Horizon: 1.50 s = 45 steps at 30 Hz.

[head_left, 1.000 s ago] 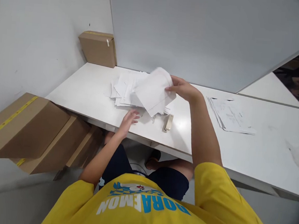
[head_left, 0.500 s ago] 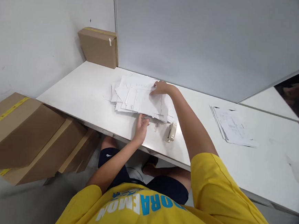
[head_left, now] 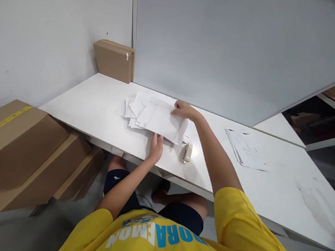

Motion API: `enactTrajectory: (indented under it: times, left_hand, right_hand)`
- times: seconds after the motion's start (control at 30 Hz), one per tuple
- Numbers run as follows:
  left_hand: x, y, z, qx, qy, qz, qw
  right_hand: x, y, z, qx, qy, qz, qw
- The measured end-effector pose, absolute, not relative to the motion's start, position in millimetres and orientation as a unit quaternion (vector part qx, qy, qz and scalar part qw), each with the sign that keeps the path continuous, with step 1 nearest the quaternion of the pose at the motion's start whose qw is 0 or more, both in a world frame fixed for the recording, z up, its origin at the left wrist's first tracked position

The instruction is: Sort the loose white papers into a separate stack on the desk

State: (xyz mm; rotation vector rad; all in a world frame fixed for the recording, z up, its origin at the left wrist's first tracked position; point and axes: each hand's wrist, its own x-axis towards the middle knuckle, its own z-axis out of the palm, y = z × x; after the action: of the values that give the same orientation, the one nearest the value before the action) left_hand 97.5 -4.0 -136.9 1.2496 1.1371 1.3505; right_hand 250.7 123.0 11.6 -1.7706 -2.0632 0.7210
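White, creased paper sheets (head_left: 162, 120) in loose layers.

Bare tabletop (head_left: 205, 144) lies open between the stapler (head_left: 187, 153) and the right-hand papers (head_left: 247, 150); the upper-left carton (head_left: 114, 60) blocks the corner.

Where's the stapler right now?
Head view: the stapler lies on the white table near its front edge, just right of the loose paper pile, between the left hand and the right forearm.
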Motion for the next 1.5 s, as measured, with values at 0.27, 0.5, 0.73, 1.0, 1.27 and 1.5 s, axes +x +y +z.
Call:
enactTrajectory:
  times: [0.27, 0.5, 0.73, 1.0, 1.27, 1.5]
  left_hand:
    - [86.9, -26.4, -118.5, 0.483, 0.522, 0.623, 0.324]
    - [53.7, -23.5, -53.9, 0.68, 0.378, 0.563, 0.278]
    - [19.0, -5.3, -67.4, 0.655, 0.409, 0.615, 0.16]
    - [8.6, 3.4, -95.9, 0.619, 0.439, 0.646, 0.086]
    - [24.7, -9.0, -102.7, 0.541, 0.517, 0.65, 0.135]
    - [23.2, -21.1, -56.4, 0.671, 0.413, 0.575, 0.221]
  right_hand:
    - [291.0, 74.0, 40.1, -0.54, -0.618, 0.287, 0.494]
    - [254.0, -13.0, -8.6, -0.481, -0.544, 0.297, 0.62]
    - [173.9, -61.8, -74.3, -0.512, -0.457, 0.266, 0.677]
    - [147.6, -63.1, -116.6, -0.527, -0.435, 0.272, 0.678]
    - [153.5, -68.0, -120.9, -0.483, -0.409, 0.29, 0.718]
    - [194.2, -124.4, -92.8, -0.434, -0.423, 0.407, 0.683]
